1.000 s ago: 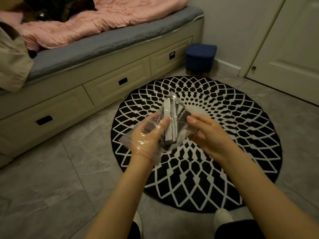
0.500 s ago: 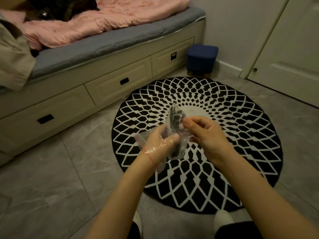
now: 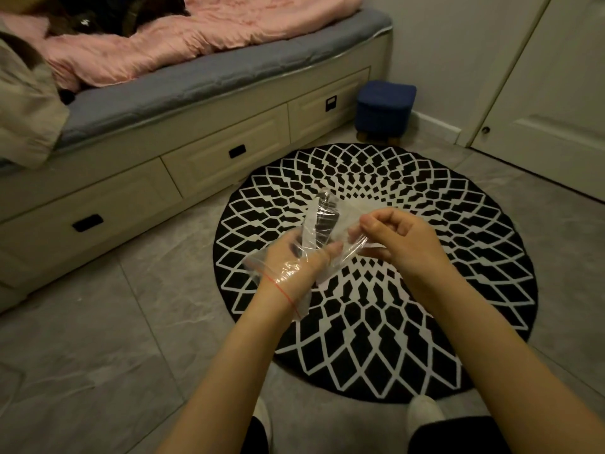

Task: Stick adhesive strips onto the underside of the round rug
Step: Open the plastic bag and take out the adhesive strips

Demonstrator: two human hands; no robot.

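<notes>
Clear plastic bag [image 3: 327, 237] of strips gripped by left hand [image 3: 296, 262], pinched by right hand [image 3: 397, 239]; round rug [image 3: 458, 257] at twelve o'clock, pattern up, unstuck.

Round rug [image 3: 376, 322] flat on grey tile floor [image 3: 98, 339], top bare. Open floor left and right of rug. Bed base drawers [image 3: 226, 152] just beside rug's far-left edge. Blue stool [image 3: 384, 106] near far edge. Door [image 3: 556, 77] well apart, far right. Both shoes [image 3: 422, 414] at near edge.
</notes>
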